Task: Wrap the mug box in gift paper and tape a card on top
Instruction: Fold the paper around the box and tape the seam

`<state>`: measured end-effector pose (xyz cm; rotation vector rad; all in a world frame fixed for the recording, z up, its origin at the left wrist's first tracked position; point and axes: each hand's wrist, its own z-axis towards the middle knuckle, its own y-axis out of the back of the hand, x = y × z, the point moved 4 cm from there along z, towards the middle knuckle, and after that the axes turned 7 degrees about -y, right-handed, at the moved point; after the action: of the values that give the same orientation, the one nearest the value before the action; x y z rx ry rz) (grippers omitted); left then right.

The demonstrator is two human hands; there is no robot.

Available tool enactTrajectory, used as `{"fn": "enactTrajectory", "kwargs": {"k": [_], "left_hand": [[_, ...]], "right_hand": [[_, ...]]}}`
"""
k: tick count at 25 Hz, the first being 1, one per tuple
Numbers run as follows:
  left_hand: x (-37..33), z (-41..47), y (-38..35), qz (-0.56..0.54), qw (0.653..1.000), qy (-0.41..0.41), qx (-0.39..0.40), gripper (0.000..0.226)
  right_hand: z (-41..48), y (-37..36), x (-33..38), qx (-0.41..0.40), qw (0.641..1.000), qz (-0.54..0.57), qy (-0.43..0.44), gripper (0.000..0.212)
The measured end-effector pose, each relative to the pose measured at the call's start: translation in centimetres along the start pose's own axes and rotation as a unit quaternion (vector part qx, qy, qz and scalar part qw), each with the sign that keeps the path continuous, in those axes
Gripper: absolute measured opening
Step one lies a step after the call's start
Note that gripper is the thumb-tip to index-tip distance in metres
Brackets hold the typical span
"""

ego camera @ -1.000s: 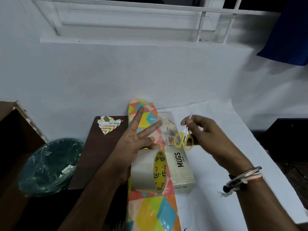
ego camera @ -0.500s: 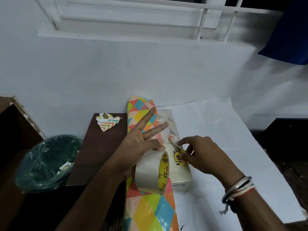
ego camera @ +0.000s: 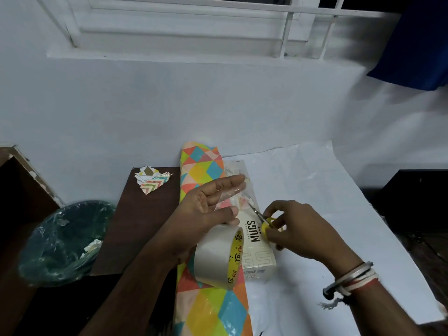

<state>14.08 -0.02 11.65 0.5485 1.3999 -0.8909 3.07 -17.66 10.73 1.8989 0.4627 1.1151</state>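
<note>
Dim cool light, soft focus, wide-angle bowing

Head-worn camera looks forward and down over the table (ego camera: 315, 190).

Mug box (ego camera: 261, 255) flat, unwrapped, just beside colourful gift paper roll (ego camera: 201, 163)

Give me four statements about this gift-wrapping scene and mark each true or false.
1. The right hand grips yellow-handled scissors. True.
2. The mug box is already wrapped. False: it is bare, its MUGS print showing, and the gift paper lies rolled beside it.
3. The tape roll sits in the bin. False: it hangs at the left hand, above the gift paper.
4. Paper scraps lie on the brown table. True.
</note>
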Motion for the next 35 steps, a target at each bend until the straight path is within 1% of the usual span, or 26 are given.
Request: {"fn": "enactTrajectory", "kwargs": {"k": [2, 4, 7, 8, 10, 11, 13, 16, 18, 21, 25, 30, 33, 35], "left_hand": [[0.0, 0.0, 0.2, 0.019, 1.000, -0.003, 0.008, 0.056], [-0.2, -0.1, 0.2, 0.039, 0.999, -0.003, 0.020, 0.059], [-0.4, -0.1, -0.3, 0.054, 0.998, 0.012, 0.038, 0.062], [-0.4, -0.1, -0.5, 0.060, 0.997, 0.018, 0.043, 0.062], [-0.6, -0.1, -0.7, 0.077, 0.995, 0.028, 0.052, 0.062], [-0.7, -0.1, -0.8, 0.083, 0.994, 0.032, 0.056, 0.062], [-0.8, -0.1, -0.8, 0.089, 0.993, 0.040, 0.064, 0.063], [-0.8, -0.1, -1.1, 0.091, 0.991, 0.049, 0.083, 0.063], [-0.7, 0.0, -1.4, 0.092, 0.991, 0.054, 0.085, 0.063], [-0.6, 0.1, -1.7, 0.089, 0.989, 0.057, 0.101, 0.063], [-0.5, 0.0, -2.0, 0.095, 0.986, 0.053, 0.128, 0.064], [-0.9, -0.1, -2.2, 0.095, 0.985, 0.057, 0.133, 0.064], [-1.0, -0.2, -2.1, 0.094, 0.985, 0.057, 0.132, 0.063], [-1.0, -0.2, -2.2, 0.088, 0.985, 0.057, 0.135, 0.063]], "right_hand": [[-0.9, 0.7, -0.6, 0.032, 0.992, 0.122, -0.002, 0.017], [-2.3, 1.1, -0.7, 0.112, 0.975, 0.191, 0.006, 0.016], [-4.3, 1.2, -0.4, 0.252, 0.944, 0.207, 0.054, 0.012], [-4.6, 1.3, -0.4, 0.279, 0.934, 0.210, 0.070, 0.016], [-4.8, 1.5, -0.5, 0.307, 0.923, 0.217, 0.083, 0.029], [-4.9, 1.6, -0.5, 0.320, 0.918, 0.220, 0.087, 0.032], [-5.2, 1.7, -0.4, 0.348, 0.905, 0.224, 0.101, 0.029], [-5.4, 1.6, -0.4, 0.353, 0.904, 0.220, 0.096, 0.024], [-5.2, 1.5, -0.5, 0.345, 0.911, 0.208, 0.087, 0.028], [-5.1, 1.6, -0.2, 0.341, 0.912, 0.211, 0.090, 0.033], [-4.9, 1.6, 0.1, 0.328, 0.915, 0.215, 0.093, 0.027], [-4.8, 1.7, 0.3, 0.313, 0.914, 0.239, 0.099, 0.013], [-4.7, 1.8, 0.0, 0.302, 0.921, 0.227, 0.092, 0.014], [-4.7, 1.8, -0.1, 0.301, 0.921, 0.229, 0.095, 0.018]]}}
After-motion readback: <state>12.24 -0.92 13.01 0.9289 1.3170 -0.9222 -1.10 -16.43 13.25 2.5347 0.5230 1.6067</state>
